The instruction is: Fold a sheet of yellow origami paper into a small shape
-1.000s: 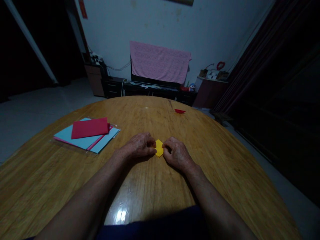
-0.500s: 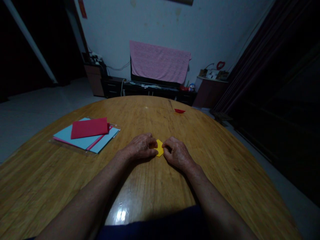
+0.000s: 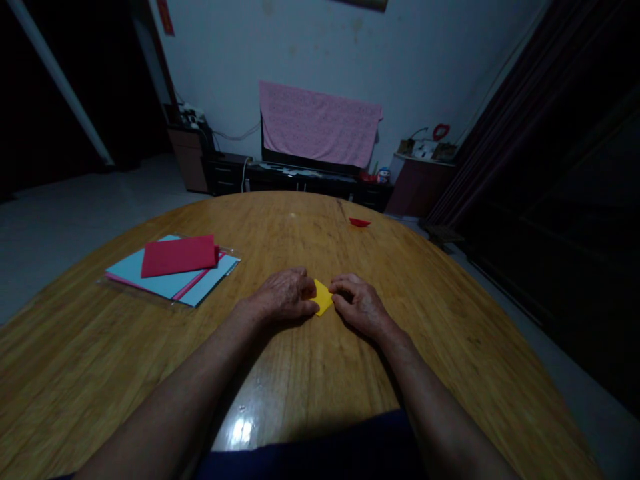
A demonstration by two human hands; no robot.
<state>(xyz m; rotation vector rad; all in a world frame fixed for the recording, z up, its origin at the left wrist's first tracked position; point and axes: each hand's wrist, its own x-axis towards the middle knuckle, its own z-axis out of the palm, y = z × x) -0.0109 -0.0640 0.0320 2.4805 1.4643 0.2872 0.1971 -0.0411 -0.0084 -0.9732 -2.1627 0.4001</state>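
A small piece of folded yellow paper (image 3: 323, 298) lies on the wooden table, between my two hands. My left hand (image 3: 287, 294) grips its left side, fingers curled and thumb pressed at the near edge, hiding that part of the paper. At the right corner, the thumb and fingertips of my right hand (image 3: 361, 305) pinch the paper. The visible part is pointed toward the right, with slanting edges at the far and near sides.
On the left of the round table (image 3: 300, 373) lies a clear packet of light blue and pink paper (image 3: 165, 283), with folded red paper (image 3: 179, 256) on top. A small red folded paper boat (image 3: 359, 223) sits near the far edge. Beyond stands a cloth-covered television (image 3: 320, 123).
My right hand has shifted slightly to the right, and more of the yellow paper shows, its right corner now pointed. My left hand stays nearly in place.
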